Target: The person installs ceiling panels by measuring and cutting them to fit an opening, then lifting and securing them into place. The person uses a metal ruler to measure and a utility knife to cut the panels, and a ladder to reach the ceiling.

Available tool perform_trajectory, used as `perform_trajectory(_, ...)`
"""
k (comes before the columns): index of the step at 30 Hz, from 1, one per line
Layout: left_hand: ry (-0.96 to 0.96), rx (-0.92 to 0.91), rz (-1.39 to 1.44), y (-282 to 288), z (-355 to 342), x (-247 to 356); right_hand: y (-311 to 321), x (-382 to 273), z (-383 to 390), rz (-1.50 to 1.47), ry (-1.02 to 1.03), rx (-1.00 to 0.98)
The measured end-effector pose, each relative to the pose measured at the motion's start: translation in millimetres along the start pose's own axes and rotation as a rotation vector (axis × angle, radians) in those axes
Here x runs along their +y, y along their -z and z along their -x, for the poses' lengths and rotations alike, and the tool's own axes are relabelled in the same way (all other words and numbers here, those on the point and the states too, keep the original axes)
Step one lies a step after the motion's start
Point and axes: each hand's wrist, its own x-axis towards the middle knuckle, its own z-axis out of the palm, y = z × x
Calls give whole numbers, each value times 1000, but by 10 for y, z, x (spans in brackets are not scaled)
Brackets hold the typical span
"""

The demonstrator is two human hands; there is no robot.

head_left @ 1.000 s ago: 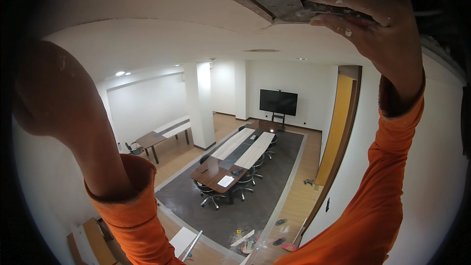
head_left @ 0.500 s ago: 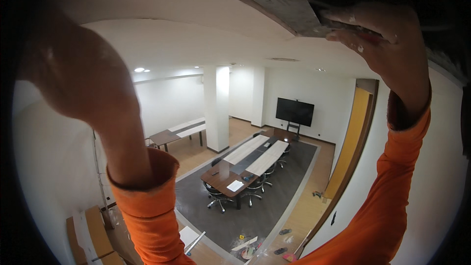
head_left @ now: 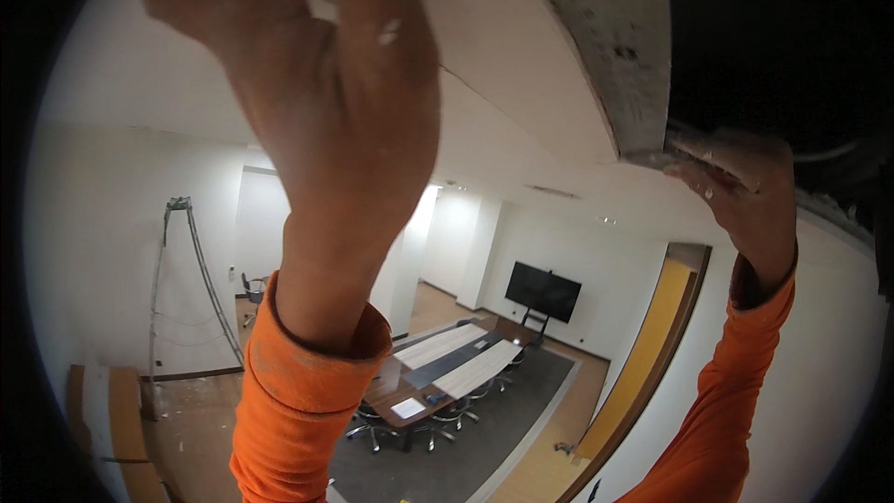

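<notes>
Two raised hands: the right hand (head_left: 740, 188) pinches what looks like a thin tool (head_left: 715, 168) at the strip (head_left: 619, 56) beside the ceiling (head_left: 507, 70), likely to steady it; the left hand (head_left: 358, 121) hides its hold.

Print on 1 thing: grey ruler-like strip (head_left: 622, 65), upper right, running down from the top edge of view. Dark marks on its broad face. Smaller ones line up close along the left edge; 2 bolder groups sit farther right, 1 high up, 1 about midway down. Look like figures or letters; blurred, individual characters not safely legible. White sheet (head_left: 408, 407) on near end of long table (head_left: 477, 371): too small to tell whether written on. Screen (head_left: 544, 292), far end of room: face uniformly dark.
</notes>
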Motion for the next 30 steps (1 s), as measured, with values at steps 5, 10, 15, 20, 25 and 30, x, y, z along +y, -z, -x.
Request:
perform_trajectory(5, 128, -55, -74, -46, -65, 302, 94, -89, -36, -7, -33, -44)
perform_trajectory(10, 213, -63, -96, -11, -44, 389, 124, -167, -45, 16, -63, -49)
perform_trajectory(15, 277, -51, -108, 77, -21, 407, 135, -215, -65, 26, -120, -52)
perform_trajectory(20, 304, -11, -125, 164, -40, 408, 135, -221, -68, 56, -128, -76)
perform_trajectory(25, 339, -8, -130, 219, -27, 379, 97, -215, -37, -40, -144, 26)
perform_trajectory(30, 351, -12, -140, 291, -2, 337, 102, -262, -43, -44, -215, 0)
